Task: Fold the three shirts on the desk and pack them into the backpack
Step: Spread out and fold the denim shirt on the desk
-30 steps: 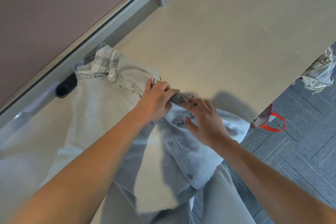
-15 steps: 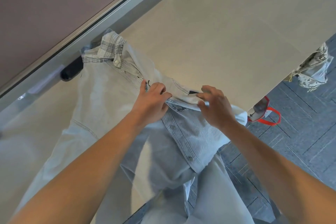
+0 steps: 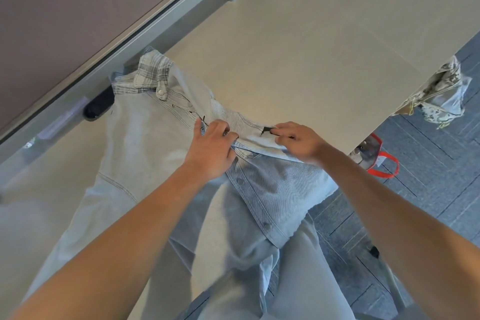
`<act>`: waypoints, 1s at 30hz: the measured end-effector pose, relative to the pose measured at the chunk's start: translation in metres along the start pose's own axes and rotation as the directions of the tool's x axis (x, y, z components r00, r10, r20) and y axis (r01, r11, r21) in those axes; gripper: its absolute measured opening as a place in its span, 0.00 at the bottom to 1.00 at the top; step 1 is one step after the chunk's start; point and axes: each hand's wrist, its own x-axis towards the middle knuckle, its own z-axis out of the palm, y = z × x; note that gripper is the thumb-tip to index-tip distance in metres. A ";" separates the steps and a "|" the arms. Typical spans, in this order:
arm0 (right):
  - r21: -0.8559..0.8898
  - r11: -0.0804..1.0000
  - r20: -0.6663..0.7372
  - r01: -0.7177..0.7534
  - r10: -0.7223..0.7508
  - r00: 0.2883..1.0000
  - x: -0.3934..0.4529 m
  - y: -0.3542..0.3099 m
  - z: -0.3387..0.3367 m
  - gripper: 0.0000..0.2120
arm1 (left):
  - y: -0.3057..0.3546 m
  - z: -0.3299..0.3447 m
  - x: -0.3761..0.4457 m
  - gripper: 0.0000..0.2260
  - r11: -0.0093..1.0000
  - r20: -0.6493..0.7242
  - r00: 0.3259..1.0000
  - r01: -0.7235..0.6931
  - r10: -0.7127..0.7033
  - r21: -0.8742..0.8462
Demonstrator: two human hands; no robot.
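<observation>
A light blue denim shirt (image 3: 145, 143) with a plaid-lined collar lies on the beige desk (image 3: 298, 47), collar toward the back left, its lower part hanging over the front edge. My left hand (image 3: 211, 149) pinches the button placket near the middle of the shirt. My right hand (image 3: 296, 141) pinches the folded-over front panel beside a small black tag. A camouflage-patterned fabric item (image 3: 441, 93) hangs off the desk's right edge. No backpack shows plainly.
A grey partition panel (image 3: 78, 2) borders the desk at the left, with a black object (image 3: 98, 106) at its base. A bag with red handles (image 3: 376, 156) sits on the grey floor under the desk's right corner.
Both hands have moved apart along the shirt front, the right hand sliding rightward to the black tag, spreading the front panel. The view has shifted slightly.
</observation>
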 end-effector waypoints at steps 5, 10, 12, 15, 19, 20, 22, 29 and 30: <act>-0.159 0.985 -0.097 0.063 -0.079 0.992 -0.006 -0.008 -0.003 0.20 | 0.003 -0.003 -0.003 0.21 1.000 0.014 1.000 0.022 -0.022 0.010; -0.302 0.937 -0.183 0.177 -0.239 0.954 -0.033 -0.022 -0.014 0.19 | 0.009 -0.007 -0.013 0.21 0.998 -0.049 0.997 0.053 -0.055 -0.038; -0.365 0.905 -0.166 0.217 -0.292 0.942 -0.045 -0.033 -0.016 0.21 | 0.013 -0.015 -0.016 0.22 0.994 -0.070 0.995 0.073 -0.078 -0.076; -0.424 0.872 -0.167 0.245 -0.341 0.925 -0.057 -0.053 -0.022 0.20 | 0.016 -0.030 -0.020 0.20 0.985 -0.067 0.990 0.112 -0.122 -0.131; -0.402 0.878 -0.205 0.261 -0.363 0.909 -0.065 -0.078 -0.033 0.20 | 0.026 -0.059 -0.022 0.19 0.936 -0.145 0.964 0.170 -0.223 -0.309; -0.391 0.882 -0.207 0.263 -0.363 0.909 -0.066 -0.083 -0.035 0.20 | 0.029 -0.067 -0.019 0.20 0.914 -0.192 0.950 0.163 -0.248 -0.370; -0.394 0.876 -0.199 0.278 -0.377 0.905 -0.066 -0.091 -0.039 0.20 | 0.036 -0.082 -0.012 0.22 0.881 -0.252 0.925 0.149 -0.284 -0.448; -0.430 0.830 -0.137 0.356 -0.450 0.882 -0.066 -0.103 -0.059 0.21 | 0.053 -0.112 0.014 0.10 0.826 -0.273 0.888 0.179 -0.369 -0.534; -0.438 0.823 -0.117 0.362 -0.452 0.885 -0.065 -0.100 -0.061 0.20 | 0.056 -0.113 0.016 0.08 0.823 -0.271 0.883 0.192 -0.383 -0.535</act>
